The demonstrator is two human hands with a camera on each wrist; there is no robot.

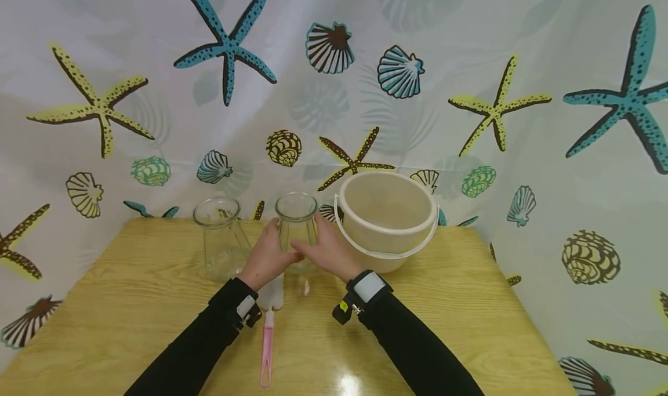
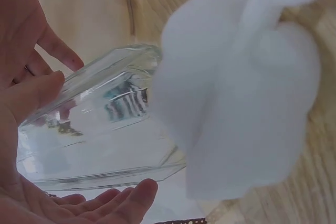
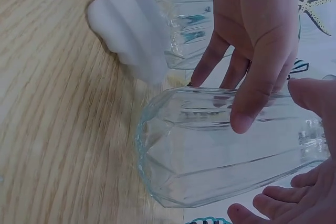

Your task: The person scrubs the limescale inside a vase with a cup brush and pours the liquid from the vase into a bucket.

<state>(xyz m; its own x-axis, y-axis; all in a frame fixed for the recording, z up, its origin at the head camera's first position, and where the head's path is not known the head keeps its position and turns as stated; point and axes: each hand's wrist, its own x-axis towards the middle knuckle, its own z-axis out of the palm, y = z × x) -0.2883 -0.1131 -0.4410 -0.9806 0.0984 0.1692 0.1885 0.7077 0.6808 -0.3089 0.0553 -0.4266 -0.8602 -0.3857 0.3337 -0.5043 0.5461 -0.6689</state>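
A clear glass vase [image 1: 296, 236] with faceted sides stands upright between my two hands in the head view. My left hand [image 1: 268, 258] holds it from the left, thumb toward me and fingers round the side. From the right, my right hand [image 1: 334, 251] holds the same vase, its thumb across the front. In the right wrist view the vase's base [image 3: 157, 156] is close over the table. Just beside it lies a sponge bottle brush [image 1: 267, 344] with a pink handle; its white sponge head [image 2: 247, 98] is large in the left wrist view.
A second, wider-mouthed glass vase [image 1: 219, 251] stands to the left of my left hand. On the right is a cream bucket [image 1: 388, 242] with its handle hanging down in front. Behind the wooden table [image 1: 443, 320] hangs a curtain [image 1: 417, 135] printed with starfish and shells.
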